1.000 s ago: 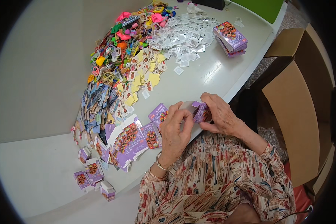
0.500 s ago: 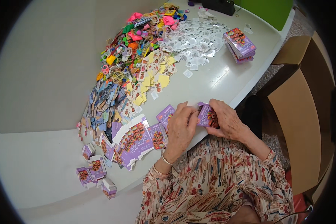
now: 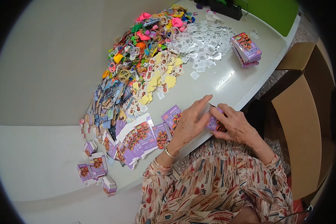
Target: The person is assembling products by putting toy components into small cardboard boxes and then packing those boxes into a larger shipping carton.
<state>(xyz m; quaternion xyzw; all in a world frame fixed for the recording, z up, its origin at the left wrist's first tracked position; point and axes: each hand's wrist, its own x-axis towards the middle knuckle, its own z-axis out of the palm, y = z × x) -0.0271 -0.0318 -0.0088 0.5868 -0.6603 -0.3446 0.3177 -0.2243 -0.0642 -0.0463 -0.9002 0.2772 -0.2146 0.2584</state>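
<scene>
A large open cardboard box [image 3: 296, 123] stands to the right of the desk [image 3: 212, 84], flaps out (its inside is in shadow, so what it holds cannot be told). On the desk's far right, small purple boxes are piled in a stack [image 3: 246, 48]; a group of purple-and-white small boxes [image 3: 98, 164] sits at the far left, their contents hidden. Flat purple box blanks [image 3: 141, 137] lie fanned out left of the hands.

The purple picture box [image 3: 215, 123] is at the desk's near edge, within the right hand [image 3: 238, 126]: that grip pinches it, fingers over the top and thumb below. The left hand [image 3: 189, 127] is just beside the box's left side, its grip spread, the forefinger reaching past it; whether the thumb touches the box cannot be told.
</scene>
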